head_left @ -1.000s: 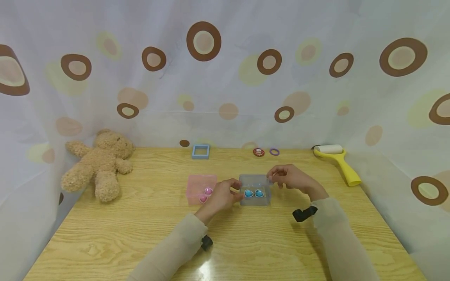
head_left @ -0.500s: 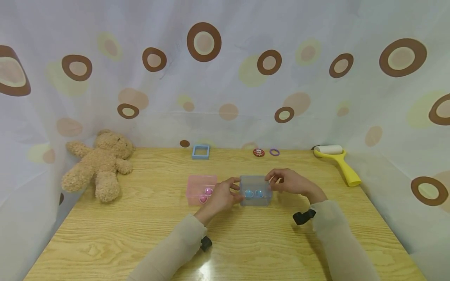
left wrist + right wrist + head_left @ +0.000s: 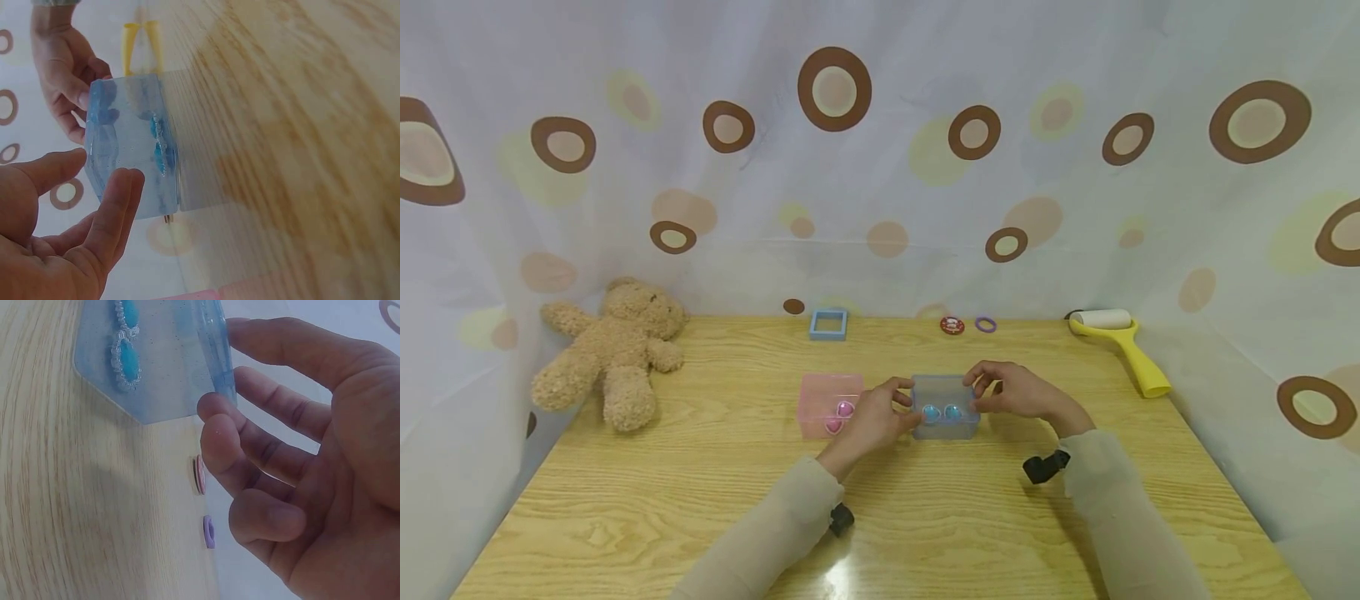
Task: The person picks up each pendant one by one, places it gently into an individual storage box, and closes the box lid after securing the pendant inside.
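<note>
A clear blue hinged box [image 3: 946,429], its lid down, stands on the table. Inside lie two turquoise teardrop gems [image 3: 952,412] with beaded silvery rims. My right hand [image 3: 1015,390] holds the right end of the lid, thumb at the near edge and index finger at the far one; the other fingers curl loosely beside it. On the left side, my left hand [image 3: 874,419] spreads thumb and nearly straight fingers around the box's end without gripping it. Behind that hand sits a clear pink box [image 3: 816,408] with pink gems [image 3: 846,409], partly hidden.
A teddy bear [image 3: 625,354] leans at the back left. Along the rear edge lie a blue square frame [image 3: 828,335], a red disc [image 3: 952,326] and a purple ring [image 3: 986,324]. To the right is a yellow-handled lint roller [image 3: 1138,358]. A spotted curtain [image 3: 880,192] encloses the table.
The blue box's raised lid has come down over the gems. My right hand has moved slightly toward me with it, while the left hand has barely shifted.
</note>
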Demonstrator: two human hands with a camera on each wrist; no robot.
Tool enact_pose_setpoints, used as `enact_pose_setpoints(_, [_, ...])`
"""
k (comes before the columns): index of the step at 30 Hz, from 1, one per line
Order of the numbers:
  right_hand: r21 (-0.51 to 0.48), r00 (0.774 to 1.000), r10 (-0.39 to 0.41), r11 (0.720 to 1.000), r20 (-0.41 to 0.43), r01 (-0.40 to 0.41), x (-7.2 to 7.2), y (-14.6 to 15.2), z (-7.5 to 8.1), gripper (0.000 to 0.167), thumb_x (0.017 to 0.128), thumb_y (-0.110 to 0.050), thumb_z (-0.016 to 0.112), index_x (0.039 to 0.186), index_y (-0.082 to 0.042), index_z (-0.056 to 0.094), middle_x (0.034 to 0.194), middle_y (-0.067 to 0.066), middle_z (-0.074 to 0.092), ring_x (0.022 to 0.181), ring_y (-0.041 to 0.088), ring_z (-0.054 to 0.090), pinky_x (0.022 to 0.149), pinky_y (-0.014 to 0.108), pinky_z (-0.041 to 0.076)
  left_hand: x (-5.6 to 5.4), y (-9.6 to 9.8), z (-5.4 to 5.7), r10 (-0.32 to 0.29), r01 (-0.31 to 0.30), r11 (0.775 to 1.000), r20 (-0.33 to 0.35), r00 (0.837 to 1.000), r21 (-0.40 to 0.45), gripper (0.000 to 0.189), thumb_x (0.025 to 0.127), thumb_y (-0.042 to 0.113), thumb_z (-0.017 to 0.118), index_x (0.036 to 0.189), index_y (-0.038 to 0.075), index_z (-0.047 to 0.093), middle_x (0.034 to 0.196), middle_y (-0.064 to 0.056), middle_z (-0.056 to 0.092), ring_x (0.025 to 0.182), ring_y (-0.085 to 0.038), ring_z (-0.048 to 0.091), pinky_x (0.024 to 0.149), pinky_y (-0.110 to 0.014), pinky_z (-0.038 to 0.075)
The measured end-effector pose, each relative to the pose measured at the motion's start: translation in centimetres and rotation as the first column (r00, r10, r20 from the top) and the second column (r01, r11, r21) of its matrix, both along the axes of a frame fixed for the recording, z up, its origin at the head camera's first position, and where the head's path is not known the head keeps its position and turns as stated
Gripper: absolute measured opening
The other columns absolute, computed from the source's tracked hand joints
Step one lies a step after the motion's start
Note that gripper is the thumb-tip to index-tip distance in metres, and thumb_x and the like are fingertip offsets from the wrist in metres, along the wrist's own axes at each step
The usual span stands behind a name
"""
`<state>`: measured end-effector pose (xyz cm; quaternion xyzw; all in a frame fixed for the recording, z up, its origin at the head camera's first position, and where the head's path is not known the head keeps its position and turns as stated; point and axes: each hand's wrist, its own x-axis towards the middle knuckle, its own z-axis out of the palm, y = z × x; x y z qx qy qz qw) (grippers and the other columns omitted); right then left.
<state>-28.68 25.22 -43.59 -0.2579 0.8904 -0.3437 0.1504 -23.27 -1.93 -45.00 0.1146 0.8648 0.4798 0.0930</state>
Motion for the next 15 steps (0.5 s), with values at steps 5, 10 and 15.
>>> enact_pose_setpoints(5, [0.006,1.000,0.013,1.000,-0.014,-0.013,-0.1,0.0,-0.1,0.031,0.092,-0.016,0.071,0.121,-0.007,0.063,0.106,0.011,0.067,0.097,0.019,0.061,0.086,0.037,0.051,0.0,0.1,0.1,0.010,-0.010,1.000,-0.002,1.000,-0.009,0.057,0.090,0.020,0.075,0.142,0.008,0.053,0.118,-0.013,0.068,0.100,-0.026,0.072,0.075,-0.033,0.060])
enact_pose_setpoints(10, [0.015,0.999,0.005,1.000,-0.040,-0.004,0.0,0.3,0.3,0.030,0.094,-0.018,0.070,0.121,-0.008,0.063,0.108,0.010,0.069,0.098,0.020,0.064,0.084,0.036,0.053,0.0,-0.1,0.0,0.006,-0.006,1.000,-0.022,1.000,-0.015,0.052,0.090,0.018,0.074,0.138,0.005,0.057,0.119,-0.015,0.069,0.099,-0.027,0.072,0.075,-0.032,0.060])
enact_pose_setpoints(15, [0.007,0.997,-0.056,0.998,-0.052,0.057,0.0,1.0,1.2,0.030,0.098,-0.023,0.065,0.121,-0.005,0.063,0.107,0.011,0.069,0.087,0.029,0.066,0.074,0.040,0.057,-0.2,-1.1,0.5,-0.002,0.000,0.999,-0.066,0.998,-0.032,0.037,0.093,0.019,0.070,0.126,0.003,0.066,0.119,-0.013,0.070,0.098,-0.027,0.072,0.075,-0.032,0.060])
